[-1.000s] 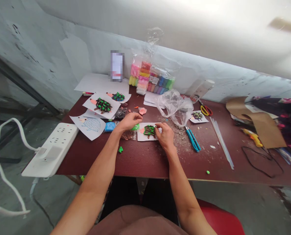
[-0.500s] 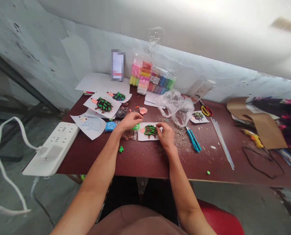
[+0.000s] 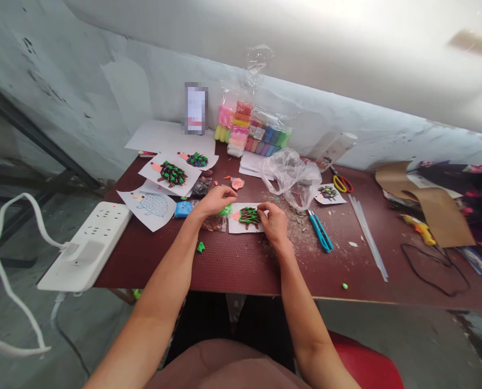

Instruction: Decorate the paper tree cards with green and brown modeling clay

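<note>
A paper card (image 3: 241,225) lies in front of me, bearing a clay hedgehog (image 3: 249,216) with brown spines and green dots. My right hand (image 3: 274,222) rests at the card's right edge, its fingertips against the clay. My left hand (image 3: 215,201) is curled just left of the card, above a lump of bright green clay (image 3: 226,210). Whether that hand grips the lump is hidden by the fingers. A small green clay scrap (image 3: 201,247) lies on the table below my left wrist.
The dark red table (image 3: 233,265) holds other hedgehog cards, a blue clay pack, a clay bag, plastic film, blue-handled pliers, scissors, glue sticks, a glue gun and brown card. A white power strip sits at its left edge, with shavings near my right hand.
My right fingers have shifted slightly on the card, and the view has moved a little. The left hand and the green clay stay about where they were.
</note>
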Available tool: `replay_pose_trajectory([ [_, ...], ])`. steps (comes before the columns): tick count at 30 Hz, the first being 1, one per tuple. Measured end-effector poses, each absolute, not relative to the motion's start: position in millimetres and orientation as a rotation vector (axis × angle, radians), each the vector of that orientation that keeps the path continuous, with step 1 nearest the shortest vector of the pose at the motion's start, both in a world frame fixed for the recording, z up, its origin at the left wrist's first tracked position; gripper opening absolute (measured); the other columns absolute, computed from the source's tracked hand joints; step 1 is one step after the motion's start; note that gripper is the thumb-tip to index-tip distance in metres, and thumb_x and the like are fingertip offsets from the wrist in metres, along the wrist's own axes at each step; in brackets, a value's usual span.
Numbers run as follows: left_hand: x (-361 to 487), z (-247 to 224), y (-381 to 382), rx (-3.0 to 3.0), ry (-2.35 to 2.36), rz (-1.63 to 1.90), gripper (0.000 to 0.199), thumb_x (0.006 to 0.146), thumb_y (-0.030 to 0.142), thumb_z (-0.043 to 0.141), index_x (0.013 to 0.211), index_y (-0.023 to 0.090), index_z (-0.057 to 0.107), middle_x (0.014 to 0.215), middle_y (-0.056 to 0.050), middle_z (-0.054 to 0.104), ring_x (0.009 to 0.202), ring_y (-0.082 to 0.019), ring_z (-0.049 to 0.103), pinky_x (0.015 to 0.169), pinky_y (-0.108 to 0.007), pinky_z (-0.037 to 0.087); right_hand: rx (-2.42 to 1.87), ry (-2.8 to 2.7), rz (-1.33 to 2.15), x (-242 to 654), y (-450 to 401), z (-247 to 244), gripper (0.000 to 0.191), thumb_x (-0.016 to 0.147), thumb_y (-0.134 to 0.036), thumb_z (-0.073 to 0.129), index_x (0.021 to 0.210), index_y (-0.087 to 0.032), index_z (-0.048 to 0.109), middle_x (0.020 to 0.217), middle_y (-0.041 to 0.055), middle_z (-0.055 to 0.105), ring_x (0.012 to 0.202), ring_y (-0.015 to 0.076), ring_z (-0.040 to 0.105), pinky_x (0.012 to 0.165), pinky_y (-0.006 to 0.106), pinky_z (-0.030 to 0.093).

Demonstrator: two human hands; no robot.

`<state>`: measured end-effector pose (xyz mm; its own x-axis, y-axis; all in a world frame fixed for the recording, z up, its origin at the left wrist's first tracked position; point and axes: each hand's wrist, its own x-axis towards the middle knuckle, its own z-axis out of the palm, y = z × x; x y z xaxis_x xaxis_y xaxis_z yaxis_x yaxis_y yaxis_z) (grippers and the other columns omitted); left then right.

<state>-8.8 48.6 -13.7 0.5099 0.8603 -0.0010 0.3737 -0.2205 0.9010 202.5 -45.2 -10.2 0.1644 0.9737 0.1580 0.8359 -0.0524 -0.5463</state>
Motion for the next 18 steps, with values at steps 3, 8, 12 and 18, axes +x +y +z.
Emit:
replay_pose_trajectory([
  [3, -8.7, -12.4, 47.9, 1.799, 1.030, 0.646, 0.022, 0.082, 0.026, 0.060, 0.094, 0.012, 0.073, 0.104, -0.012, 0.076, 0.096, -0.022, 0.070, 0.089, -0.033, 0.052, -1.924, -1.711, 0.350, 201.7, -44.9, -9.1, 0.018, 0.086, -0.023, 0.057, 0.093, -0.024, 0.074, 0.094, 0.0040, 0.076, 0.078, 0.0195, 0.064, 0.075, 0.030, 0.045],
  [8, -8.4, -12.5, 48.0, 1.786, 1.030, 0.638, 0.025, 0.082, 0.027, 0.060, 0.096, 0.011, 0.073, 0.104, -0.012, 0.076, 0.096, -0.023, 0.070, 0.090, -0.034, 0.053, -1.926, -1.709, 0.369, 201.9, -42.9, -8.5, 0.018, 0.085, -0.022, 0.058, 0.093, -0.023, 0.075, 0.096, 0.0044, 0.076, 0.078, 0.0193, 0.064, 0.075, 0.031, 0.045],
  [12, -8.5, -14.1, 48.8, 1.790, 1.035, 0.636, 0.024, 0.081, 0.027, 0.061, 0.095, 0.011, 0.074, 0.104, -0.012, 0.076, 0.097, -0.023, 0.070, 0.089, -0.034, 0.053, -1.937, -1.696, 0.397, 204.4, -39.7, -9.1, 0.017, 0.084, -0.022, 0.060, 0.092, -0.024, 0.075, 0.092, 0.0028, 0.076, 0.076, 0.0189, 0.064, 0.074, 0.030, 0.046],
  [18, -8.5, -15.8, 49.0, 1.802, 1.037, 0.654, 0.021, 0.081, 0.026, 0.061, 0.092, 0.014, 0.074, 0.104, -0.011, 0.077, 0.097, -0.023, 0.069, 0.091, -0.034, 0.052, -1.958, -1.703, 0.391, 204.8, -37.0, -9.1, 0.016, 0.084, -0.024, 0.061, 0.091, -0.025, 0.076, 0.091, 0.0028, 0.077, 0.076, 0.0190, 0.065, 0.074, 0.031, 0.046],
])
